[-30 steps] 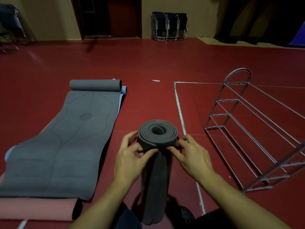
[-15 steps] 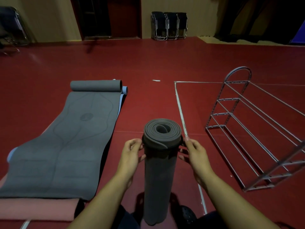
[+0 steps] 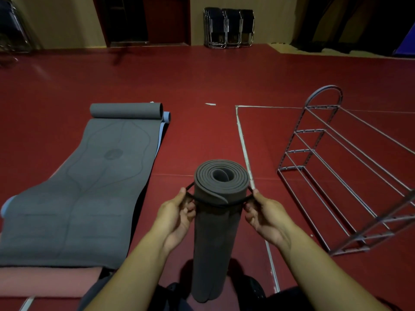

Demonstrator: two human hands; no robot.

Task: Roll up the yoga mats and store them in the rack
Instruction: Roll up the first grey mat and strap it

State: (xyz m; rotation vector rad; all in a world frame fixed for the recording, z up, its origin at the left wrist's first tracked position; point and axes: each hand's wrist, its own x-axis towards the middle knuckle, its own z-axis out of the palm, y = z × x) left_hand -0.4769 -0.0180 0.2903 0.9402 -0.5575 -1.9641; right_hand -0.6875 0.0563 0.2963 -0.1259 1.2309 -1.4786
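A rolled grey yoga mat [image 3: 215, 239] stands upright on the floor between my knees. A thin black elastic band [image 3: 221, 203] loops round it near the top. My left hand [image 3: 177, 217] pinches the band on the left side of the roll, and my right hand [image 3: 266, 215] pinches it on the right. A second grey mat [image 3: 85, 189] lies spread on the floor to the left, its far end curled into a roll, with a blue mat [image 3: 165, 117] peeking out under it. The metal wire rack [image 3: 336, 171] stands at the right, with bare shelves.
A pink mat [image 3: 47, 281] lies at the lower left under the grey one. White floor tape [image 3: 243, 144] runs past the roll. Folded chairs [image 3: 229, 28] lean against the far wall beside a dark doorway.
The hands have moved from the front of the roll to its sides, and the black band, stretched outward on both sides, now shows round the mat.
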